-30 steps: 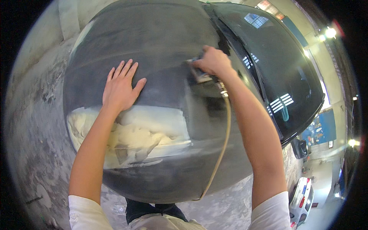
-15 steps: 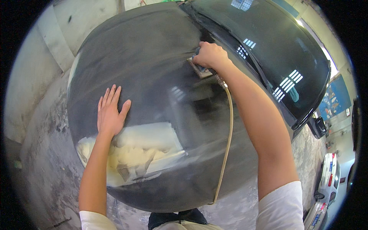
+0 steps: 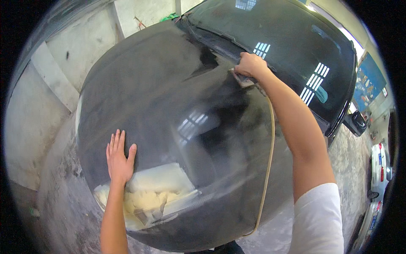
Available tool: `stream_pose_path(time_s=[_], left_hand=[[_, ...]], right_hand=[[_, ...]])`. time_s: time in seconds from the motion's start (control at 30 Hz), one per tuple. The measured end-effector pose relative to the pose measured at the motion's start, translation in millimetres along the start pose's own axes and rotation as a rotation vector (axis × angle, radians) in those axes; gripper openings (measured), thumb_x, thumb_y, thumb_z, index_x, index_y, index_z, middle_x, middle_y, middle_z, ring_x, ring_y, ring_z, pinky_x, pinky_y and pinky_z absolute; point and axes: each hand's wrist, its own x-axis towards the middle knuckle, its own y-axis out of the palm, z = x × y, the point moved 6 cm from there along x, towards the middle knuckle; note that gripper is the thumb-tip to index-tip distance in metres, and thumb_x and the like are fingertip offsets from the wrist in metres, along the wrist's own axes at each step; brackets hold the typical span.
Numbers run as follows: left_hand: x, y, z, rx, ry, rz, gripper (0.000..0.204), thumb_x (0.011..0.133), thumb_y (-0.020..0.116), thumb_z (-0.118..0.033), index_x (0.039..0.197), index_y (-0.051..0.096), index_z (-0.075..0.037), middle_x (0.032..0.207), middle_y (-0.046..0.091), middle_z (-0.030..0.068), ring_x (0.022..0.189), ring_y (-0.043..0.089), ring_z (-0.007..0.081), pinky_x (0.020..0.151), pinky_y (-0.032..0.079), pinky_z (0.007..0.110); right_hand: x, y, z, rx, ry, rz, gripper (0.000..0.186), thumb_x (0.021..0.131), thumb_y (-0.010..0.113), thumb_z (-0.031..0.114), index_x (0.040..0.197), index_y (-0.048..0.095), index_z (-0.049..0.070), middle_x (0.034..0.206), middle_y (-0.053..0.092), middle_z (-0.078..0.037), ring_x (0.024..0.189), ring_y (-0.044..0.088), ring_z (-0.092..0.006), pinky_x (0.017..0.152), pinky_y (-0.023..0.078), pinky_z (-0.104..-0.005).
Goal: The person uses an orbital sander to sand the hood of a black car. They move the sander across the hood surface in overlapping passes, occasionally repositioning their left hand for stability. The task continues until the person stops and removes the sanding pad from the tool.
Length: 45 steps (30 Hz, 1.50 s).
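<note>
A car's dark, dull-sanded hood [image 3: 139, 80] spreads out below me. Near its rear edge, beside the windshield, my right hand [image 3: 252, 67] is closed over an air sander [image 3: 244, 80], whose flat pad rests on the hood. Most of the sander's body is hidden under the fingers. A thin beige air hose [image 3: 268, 169] trails from it over the hood toward the front edge. My left hand [image 3: 120, 158] lies flat on the hood, fingers extended and thumb apart, just beyond a pale patch of yellowish filler [image 3: 148, 199]. Glossy black areas show around the hood's middle and rear.
The windshield [image 3: 292, 55] rises behind the hood, with a black side mirror [image 3: 356, 122] at right. A pale wall [image 3: 80, 51] stands to the left. White cars [image 3: 378, 169] are parked far right, below a blue board [image 3: 368, 84]. The grey floor [image 3: 59, 199] is stained.
My right hand has slid the sander rightward along the hood's rear edge, closer to the windshield. My left hand stays by the filler patch. The whole view has shifted.
</note>
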Motion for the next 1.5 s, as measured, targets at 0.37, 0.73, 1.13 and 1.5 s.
stream_pose_path(time_s=[0.37,0.73,1.13,1.5], left_hand=[[-2,-2,-2,-0.019,0.004,0.017,0.073,0.109,0.046,-0.056,0.166,0.041,-0.011,0.174,0.036,0.0099,0.163,0.027,0.0304,0.134,0.016,0.048],[1,1,6,-0.003,0.011,0.001,0.072,0.11,0.046,-0.055,0.166,0.041,-0.01,0.174,0.037,0.0105,0.163,0.028,0.0312,0.133,0.017,0.049],[-1,2,1,0.054,-0.004,-0.031,0.07,0.11,0.045,-0.054,0.166,0.041,-0.011,0.174,0.036,0.0082,0.163,0.028,0.0287,0.134,0.018,0.048],[-1,1,0,0.045,-0.016,-0.065,0.068,0.109,0.051,-0.053,0.164,0.045,-0.013,0.173,0.04,0.0079,0.161,0.032,0.0292,0.133,0.02,0.047]], right_hand=[[-26,21,150,0.169,-0.282,0.074,0.052,0.082,0.075,0.036,0.126,0.075,0.009,0.125,0.075,-0.02,0.118,0.073,-0.037,0.099,0.061,-0.0466],[-24,5,35,0.135,-0.104,0.018,0.048,0.081,0.076,0.037,0.118,0.08,0.007,0.123,0.078,-0.02,0.114,0.076,-0.0356,0.096,0.062,-0.0469],[-163,-19,-50,-0.014,-0.179,0.08,0.066,0.088,0.077,0.057,0.125,0.067,0.003,0.111,0.075,-0.029,0.107,0.072,-0.0477,0.092,0.058,-0.0543],[-33,7,25,-0.065,-0.192,0.011,0.076,0.085,0.077,0.063,0.132,0.067,0.003,0.125,0.073,-0.029,0.119,0.069,-0.0472,0.103,0.055,-0.0541]])
